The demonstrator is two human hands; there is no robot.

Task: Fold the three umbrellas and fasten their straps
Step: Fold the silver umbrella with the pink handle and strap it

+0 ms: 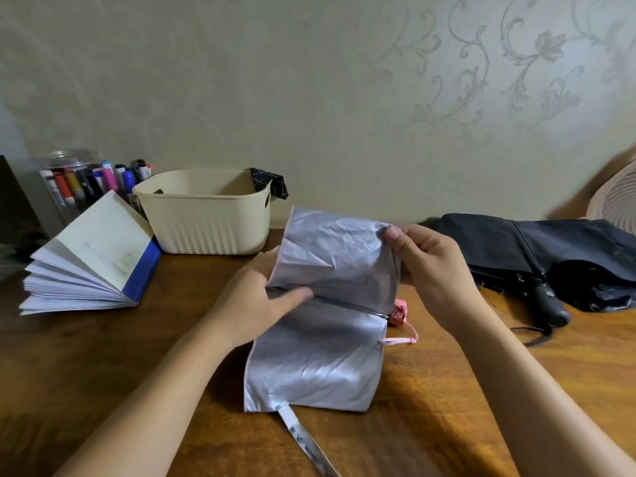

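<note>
Above the middle of the wooden table [103,356], the silver umbrella [327,304] is held collapsed and unrolled. Its left edge is gripped by the left hand [261,297], with one digit laid across the fabric. Its upper right corner is pinched by the right hand [426,266]. The strap [306,438] is seen hanging unfastened below. A dark umbrella [550,256] is left lying unfolded at the right, well apart from the cream basket [206,215].

The left hand [254,304] and right hand [426,266] are bare, as are the left forearm [148,390] and right forearm [537,390]; the right thumb's nail [392,233] is short and plain
</note>
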